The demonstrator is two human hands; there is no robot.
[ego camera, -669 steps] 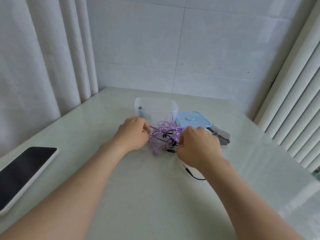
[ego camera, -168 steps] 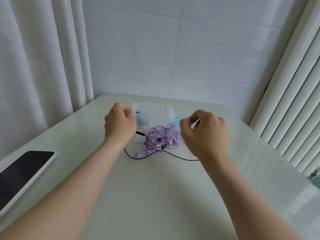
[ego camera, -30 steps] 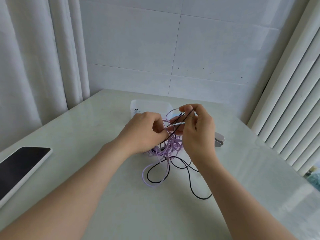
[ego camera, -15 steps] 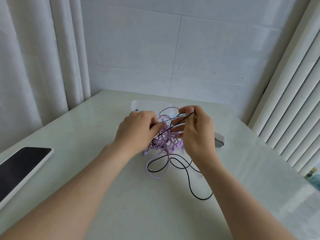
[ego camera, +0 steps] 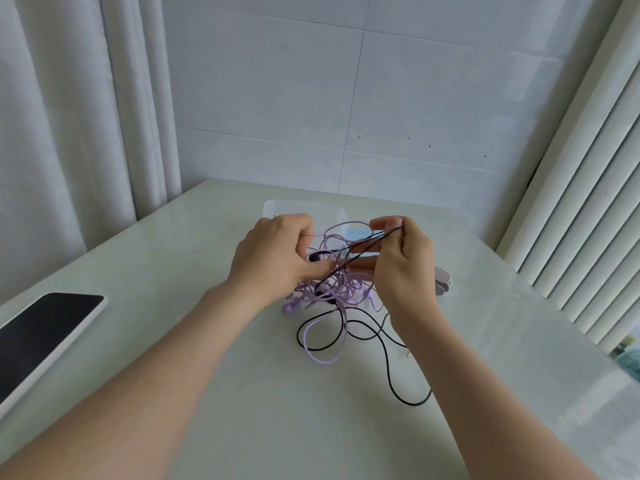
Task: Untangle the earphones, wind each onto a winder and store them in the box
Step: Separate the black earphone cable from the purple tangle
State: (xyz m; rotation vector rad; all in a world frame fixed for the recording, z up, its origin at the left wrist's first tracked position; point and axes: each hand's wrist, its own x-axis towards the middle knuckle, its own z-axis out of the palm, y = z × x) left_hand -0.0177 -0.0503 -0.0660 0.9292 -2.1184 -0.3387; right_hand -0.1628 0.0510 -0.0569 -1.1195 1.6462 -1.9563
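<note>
Pale stone made up the table (ego camera: 242,393) I was looking down at, the biggest thing in my view. A phone (ego camera: 48,337) lay flat near its left edge, well away from the work. Both hands were raised a little over the middle of the table. The left hand (ego camera: 273,258) had its fingers curled round a bunch of the purple earphones (ego camera: 332,292). The right hand (ego camera: 405,268) pinched a loop of the black earphones (ego camera: 385,355) between thumb and finger and held it up. The clear box (ego camera: 301,207) stood behind the hands, and I could not see what was inside it. Most of the purple cord sat in a messy knot under the hands with black cord running through it, while a long black loop lay free by the right arm. A blue lid (ego camera: 360,237) showed through the cords. The winders (ego camera: 445,282) lay just right of the right hand, with no cord on them. So I judged the job was at its first step: the two cords were only partly pulled apart, and all the winding and storing was left to do.
</note>
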